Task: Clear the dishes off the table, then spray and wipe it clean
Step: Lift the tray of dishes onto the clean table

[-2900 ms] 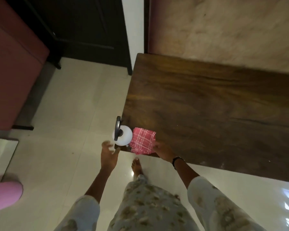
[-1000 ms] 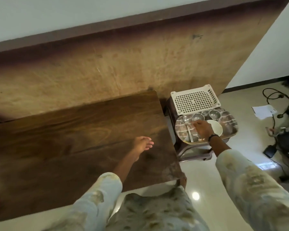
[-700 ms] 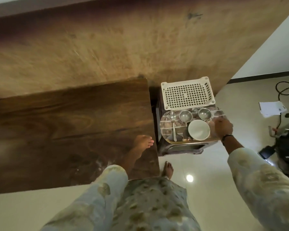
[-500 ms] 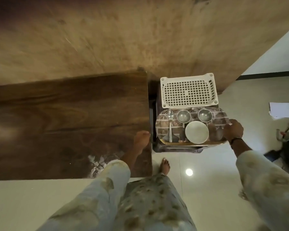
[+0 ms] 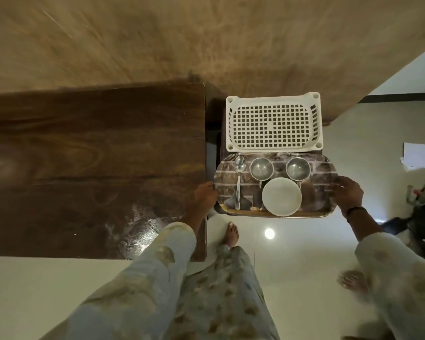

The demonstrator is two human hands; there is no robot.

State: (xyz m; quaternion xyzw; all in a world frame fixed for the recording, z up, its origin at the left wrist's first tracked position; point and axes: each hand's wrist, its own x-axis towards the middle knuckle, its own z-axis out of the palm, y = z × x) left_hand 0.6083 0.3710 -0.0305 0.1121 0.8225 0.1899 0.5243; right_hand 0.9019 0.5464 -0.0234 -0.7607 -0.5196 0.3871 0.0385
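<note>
A patterned tray [image 5: 322, 165] sits on a small dark stand to the right of the wooden table [image 5: 93, 168]. On the tray lie a spoon [image 5: 238, 180], two small steel bowls [image 5: 261, 168] [image 5: 298, 168] and a white plate [image 5: 281, 196]. My left hand [image 5: 205, 196] grips the tray's left edge. At the tray's right edge, my right hand [image 5: 350, 193] holds the rim. The table top carries a wet sheen near its front right corner.
A white perforated plastic basket [image 5: 272, 122] stands just behind the tray on the same stand. A brown wall panel rises behind the table. Papers [image 5: 418, 155] and dark cables and gear lie on the tiled floor at the right. My feet stand by the table corner.
My view has swung from the table's left end to the stand at its right. My left hand left the table top and took the tray's left edge; my right hand shifted to its right edge.
</note>
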